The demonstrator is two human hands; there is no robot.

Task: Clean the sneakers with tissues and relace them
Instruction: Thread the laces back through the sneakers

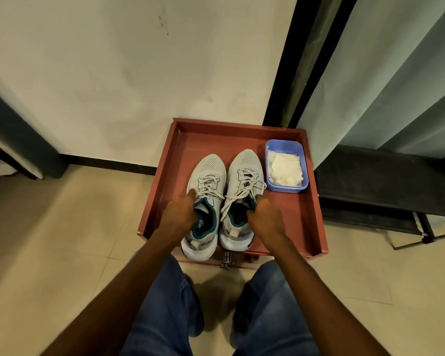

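At centre frame, a red-brown tray point(311, 227) stands on the tiled floor point(62, 240) against a pale wall point(139, 73). Two grey sneakers, laced, sit side by side inside it, toes toward the top of the frame, heels at the tray's near edge. Left sneaker point(208, 173): teal lining, white laces. Right sneaker point(247, 165): same make, lace ends trailing loose to the right.

Left hand point(180, 217) lies at the left side of the left sneaker's collar, grip curled onto the collar edge; thumb toward the laces. Right hand point(265, 217) lies at the right side of the right sneaker's collar, grip curled round the rim, thumb at the opening. Each hand holds its own shoe.

Right of the right sneaker, just beside its toe half, a lilac plastic tub point(303, 160) holds white tissues point(285, 168). Tub well apart from both hands.

Lower frame: knees in blue jeans point(165, 304). Right of frame: pale curtain point(370, 86).
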